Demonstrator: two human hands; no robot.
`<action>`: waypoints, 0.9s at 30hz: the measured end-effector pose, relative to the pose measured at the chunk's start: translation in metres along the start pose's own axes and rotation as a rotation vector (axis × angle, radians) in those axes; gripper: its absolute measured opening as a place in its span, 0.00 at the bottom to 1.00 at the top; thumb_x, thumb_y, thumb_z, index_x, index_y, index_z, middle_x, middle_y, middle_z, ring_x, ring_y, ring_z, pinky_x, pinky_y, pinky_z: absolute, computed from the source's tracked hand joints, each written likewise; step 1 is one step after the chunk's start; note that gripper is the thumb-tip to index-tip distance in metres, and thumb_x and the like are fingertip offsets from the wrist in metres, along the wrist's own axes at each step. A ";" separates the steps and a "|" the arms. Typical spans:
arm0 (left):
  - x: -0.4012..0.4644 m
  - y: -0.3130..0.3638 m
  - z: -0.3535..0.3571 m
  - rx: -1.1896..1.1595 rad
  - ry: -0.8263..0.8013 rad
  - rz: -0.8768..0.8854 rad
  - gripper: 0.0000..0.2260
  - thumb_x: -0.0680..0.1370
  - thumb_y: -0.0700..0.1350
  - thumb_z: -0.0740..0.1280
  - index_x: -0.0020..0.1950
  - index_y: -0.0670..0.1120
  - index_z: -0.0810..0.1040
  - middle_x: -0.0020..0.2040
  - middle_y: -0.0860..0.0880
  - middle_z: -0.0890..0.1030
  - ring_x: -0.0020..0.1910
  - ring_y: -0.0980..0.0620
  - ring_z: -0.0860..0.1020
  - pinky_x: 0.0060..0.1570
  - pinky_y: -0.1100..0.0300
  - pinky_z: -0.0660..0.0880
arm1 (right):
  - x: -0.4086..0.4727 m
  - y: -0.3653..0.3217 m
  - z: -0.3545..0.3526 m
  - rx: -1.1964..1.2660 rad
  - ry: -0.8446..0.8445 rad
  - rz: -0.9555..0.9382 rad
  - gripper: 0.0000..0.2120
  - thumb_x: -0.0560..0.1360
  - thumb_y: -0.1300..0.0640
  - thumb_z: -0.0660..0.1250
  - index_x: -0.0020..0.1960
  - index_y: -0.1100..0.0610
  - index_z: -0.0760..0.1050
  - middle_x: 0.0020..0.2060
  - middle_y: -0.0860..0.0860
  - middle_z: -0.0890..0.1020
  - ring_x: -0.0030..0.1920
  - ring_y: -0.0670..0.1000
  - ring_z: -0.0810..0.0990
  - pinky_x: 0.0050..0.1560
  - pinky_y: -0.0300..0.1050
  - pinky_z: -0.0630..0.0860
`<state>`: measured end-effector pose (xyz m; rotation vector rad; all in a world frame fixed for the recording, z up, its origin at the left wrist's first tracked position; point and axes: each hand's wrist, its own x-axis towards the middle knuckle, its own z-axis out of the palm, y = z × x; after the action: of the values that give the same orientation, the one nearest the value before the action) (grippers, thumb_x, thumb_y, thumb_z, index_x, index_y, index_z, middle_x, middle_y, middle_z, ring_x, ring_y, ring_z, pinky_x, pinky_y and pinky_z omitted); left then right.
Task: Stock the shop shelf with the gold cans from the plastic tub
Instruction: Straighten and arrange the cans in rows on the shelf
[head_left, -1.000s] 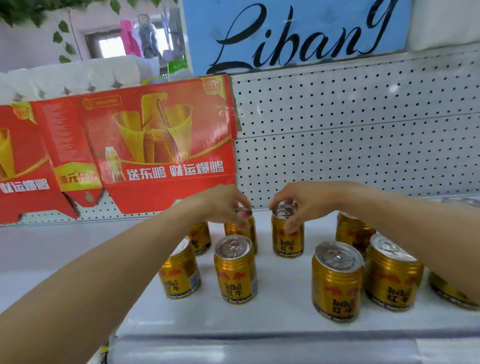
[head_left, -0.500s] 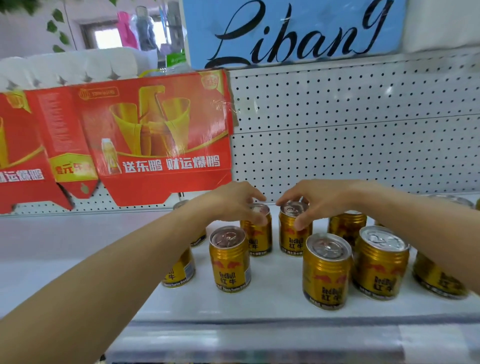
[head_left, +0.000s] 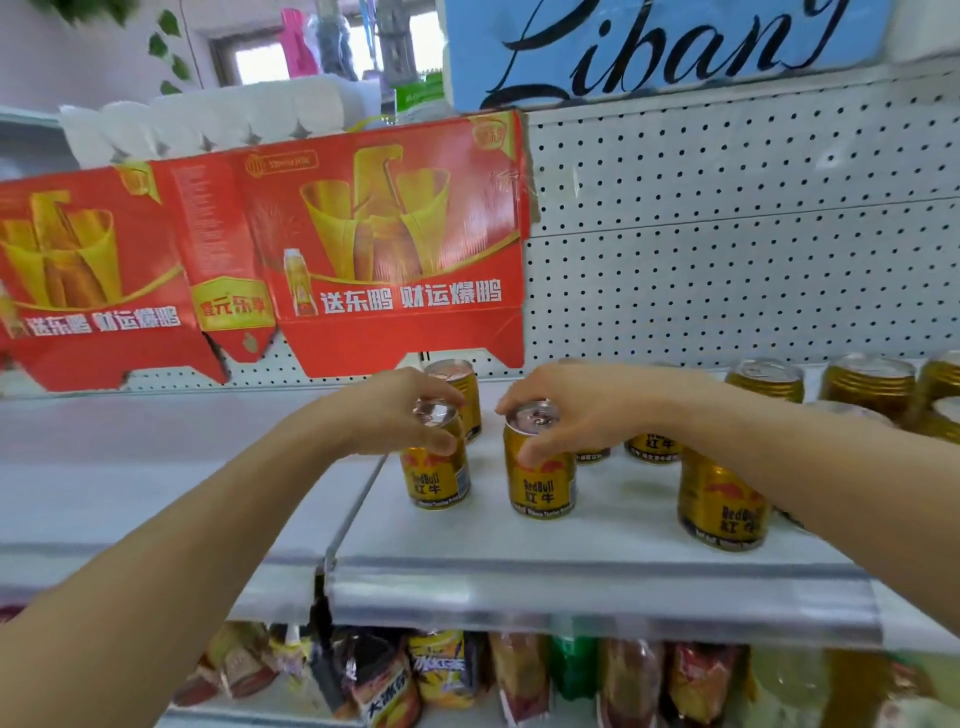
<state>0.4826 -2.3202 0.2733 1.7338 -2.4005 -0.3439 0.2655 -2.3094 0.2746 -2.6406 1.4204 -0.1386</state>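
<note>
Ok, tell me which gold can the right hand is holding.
The right hand grips the can with the open-view silver top, right of the left hand's can, nearer the shelf front than the back-row cans.

Both hands are on cans mid-frame: left hand (head_left: 400, 410) grips the top of one gold can (head_left: 436, 467), right hand (head_left: 566, 410) grips the rim of another (head_left: 543, 473), both upright on the white shelf (head_left: 519, 540). A third can (head_left: 457, 389) stands just behind. More cans (head_left: 722, 499) crowd the right. Red cartons (head_left: 384, 244) hang upper left; snack packets (head_left: 441, 670) line the bottom.
</note>
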 end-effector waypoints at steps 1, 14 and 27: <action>-0.001 0.001 0.000 0.013 0.022 0.021 0.23 0.72 0.53 0.74 0.67 0.57 0.76 0.66 0.52 0.75 0.58 0.51 0.75 0.51 0.57 0.73 | -0.001 -0.001 0.000 0.011 -0.007 0.016 0.26 0.71 0.43 0.71 0.68 0.45 0.71 0.63 0.45 0.73 0.57 0.47 0.72 0.54 0.42 0.71; -0.005 0.066 0.026 -0.101 0.035 0.264 0.23 0.70 0.52 0.76 0.65 0.53 0.79 0.61 0.52 0.78 0.51 0.55 0.74 0.46 0.63 0.71 | -0.066 0.026 -0.014 0.049 -0.053 0.141 0.26 0.68 0.44 0.74 0.65 0.40 0.72 0.58 0.41 0.76 0.54 0.42 0.74 0.51 0.40 0.69; -0.008 0.055 0.022 -0.093 0.023 0.240 0.24 0.71 0.52 0.75 0.66 0.55 0.78 0.43 0.65 0.70 0.43 0.63 0.71 0.38 0.69 0.69 | -0.051 0.021 -0.007 0.053 0.007 0.083 0.27 0.68 0.42 0.73 0.66 0.40 0.71 0.59 0.40 0.74 0.55 0.43 0.73 0.56 0.42 0.71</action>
<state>0.4297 -2.2937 0.2672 1.3847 -2.4975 -0.3926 0.2190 -2.2789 0.2771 -2.5366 1.5043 -0.1746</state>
